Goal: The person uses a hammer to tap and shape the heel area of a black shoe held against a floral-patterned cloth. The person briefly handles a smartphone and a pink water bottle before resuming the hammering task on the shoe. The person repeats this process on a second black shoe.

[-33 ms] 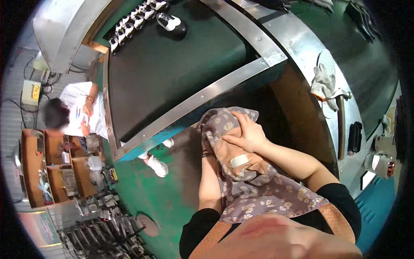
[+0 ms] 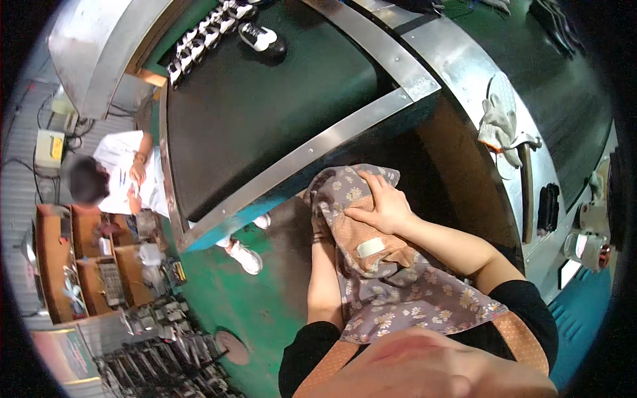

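Here's the right hand [image 2: 388, 209], spread atop the flowered apron [image 2: 431, 298], thumb apart from the fingers; whether it grips, I can't tell. The left hand? Tucked under the apron (only its wrist [image 2: 321, 237] peeks out), grip hidden. The apron's bunched near the metal-edged table [image 2: 310, 150], bearing a black-and-white shoe [image 2: 262, 41].

Green floor [image 2: 272, 298], grey corrugated wall [image 2: 20, 192]
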The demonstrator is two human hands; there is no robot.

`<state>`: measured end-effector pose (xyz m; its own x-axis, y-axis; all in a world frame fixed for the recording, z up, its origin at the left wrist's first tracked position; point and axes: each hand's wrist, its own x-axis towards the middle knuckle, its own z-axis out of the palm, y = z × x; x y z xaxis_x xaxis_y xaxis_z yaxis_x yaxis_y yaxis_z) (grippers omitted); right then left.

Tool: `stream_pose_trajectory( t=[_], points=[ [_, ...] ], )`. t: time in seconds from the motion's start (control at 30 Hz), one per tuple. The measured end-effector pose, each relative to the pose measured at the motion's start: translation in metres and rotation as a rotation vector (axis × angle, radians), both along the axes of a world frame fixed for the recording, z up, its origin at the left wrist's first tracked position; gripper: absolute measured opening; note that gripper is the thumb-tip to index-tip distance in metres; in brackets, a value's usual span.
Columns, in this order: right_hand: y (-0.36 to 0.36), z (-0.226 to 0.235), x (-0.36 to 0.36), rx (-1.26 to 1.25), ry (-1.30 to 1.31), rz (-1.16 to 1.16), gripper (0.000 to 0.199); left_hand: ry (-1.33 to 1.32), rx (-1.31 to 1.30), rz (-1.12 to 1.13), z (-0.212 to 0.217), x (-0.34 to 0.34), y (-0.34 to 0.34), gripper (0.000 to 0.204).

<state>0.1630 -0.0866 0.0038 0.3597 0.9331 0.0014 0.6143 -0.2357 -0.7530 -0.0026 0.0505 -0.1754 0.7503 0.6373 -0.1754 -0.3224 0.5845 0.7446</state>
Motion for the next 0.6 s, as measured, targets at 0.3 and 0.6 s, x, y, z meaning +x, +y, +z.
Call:
stream_pose_trajectory(
  t=[0.3, 0.6],
  points=[
    [-0.007, -0.010, 0.010, 0.002, 0.072, 0.005, 0.088, 1.353, 1.291, 0.038, 0.142, -0.052, 0.042, 0.034],
    [0.006, -0.027, 0.008, 0.069, 0.110, 0.051, 0.080, 1.231, 1.875, 0.445, 0.261, 0.098, 0.130, 0.044]
  ],
)
